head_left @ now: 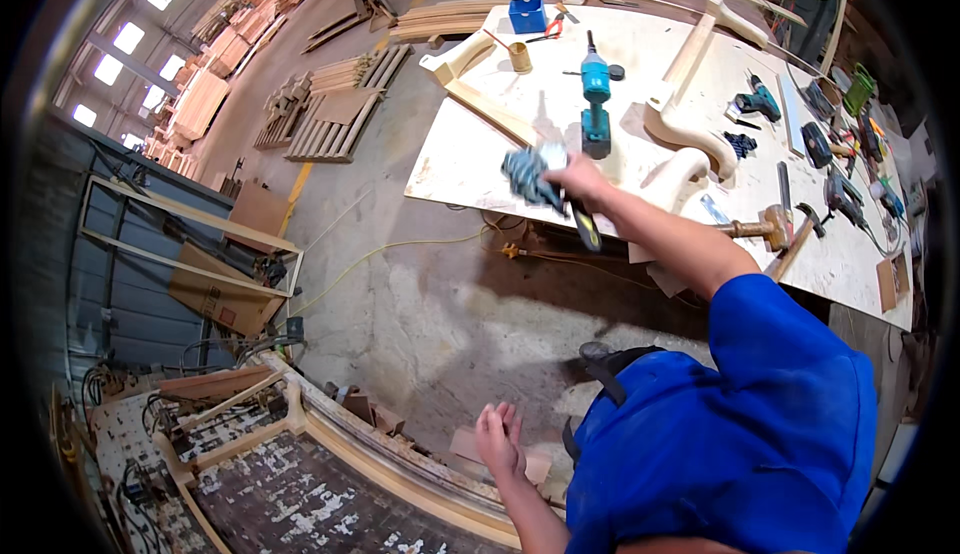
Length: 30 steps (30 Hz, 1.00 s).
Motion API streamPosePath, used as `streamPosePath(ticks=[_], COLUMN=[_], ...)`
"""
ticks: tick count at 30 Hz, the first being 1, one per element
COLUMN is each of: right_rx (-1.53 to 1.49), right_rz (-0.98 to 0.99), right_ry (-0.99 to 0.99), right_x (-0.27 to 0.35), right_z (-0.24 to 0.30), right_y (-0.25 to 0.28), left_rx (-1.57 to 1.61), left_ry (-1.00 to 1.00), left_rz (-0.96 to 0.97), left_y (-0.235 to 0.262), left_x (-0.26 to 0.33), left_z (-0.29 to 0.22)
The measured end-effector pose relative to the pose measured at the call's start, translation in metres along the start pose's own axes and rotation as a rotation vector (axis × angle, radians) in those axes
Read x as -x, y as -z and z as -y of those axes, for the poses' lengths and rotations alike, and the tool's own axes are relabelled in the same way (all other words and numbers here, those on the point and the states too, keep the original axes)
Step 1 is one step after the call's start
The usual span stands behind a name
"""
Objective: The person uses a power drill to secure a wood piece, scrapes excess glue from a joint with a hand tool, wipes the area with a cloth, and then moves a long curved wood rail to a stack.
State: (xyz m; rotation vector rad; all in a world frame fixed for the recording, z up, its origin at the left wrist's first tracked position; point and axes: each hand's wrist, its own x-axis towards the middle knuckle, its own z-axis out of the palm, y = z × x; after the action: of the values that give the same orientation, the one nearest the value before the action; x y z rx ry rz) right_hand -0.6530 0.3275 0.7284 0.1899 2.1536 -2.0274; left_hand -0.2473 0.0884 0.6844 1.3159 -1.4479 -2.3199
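I am reaching my right hand (pixel 578 180) out over the near edge of the workbench (pixel 450 169), fingers closed round a dark-handled tool (pixel 583 226), with a blurred blue-grey work glove (pixel 527 176) bunched at my knuckles. The teal cordless drill (pixel 596 104) is standing just beyond, and curved wooden chair parts (pixel 690 139) are lying beside it. My left hand (pixel 499 437) is hanging low and empty, fingers loosely spread, above a worn wooden frame (pixel 400 454). I judge I am mid-way through fetching things at the bench; the next move calls for a steadier hand and care not to knock the drill over.
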Motion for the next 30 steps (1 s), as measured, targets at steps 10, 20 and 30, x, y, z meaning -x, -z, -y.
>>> streamPosePath(ticks=[10, 20, 30], right_rx=[0.248, 0.087, 0.454], right_rz=[-0.212, -0.346, 0.669], right_ry=[-0.26, 0.208, -0.529], right_x=[-0.202, -0.22, 0.01], right_z=[0.002, -0.113, -0.209], right_y=[0.029, -0.008, -0.305], left_rx=[0.214, 0.372, 0.48], left_ry=[0.1, 0.032, -0.138], left_rz=[-0.378, -0.349, -0.645], left_y=[0.107, 0.241, 0.336], left_x=[-0.018, -0.107, -0.123], left_z=[0.02, -0.028, -0.089])
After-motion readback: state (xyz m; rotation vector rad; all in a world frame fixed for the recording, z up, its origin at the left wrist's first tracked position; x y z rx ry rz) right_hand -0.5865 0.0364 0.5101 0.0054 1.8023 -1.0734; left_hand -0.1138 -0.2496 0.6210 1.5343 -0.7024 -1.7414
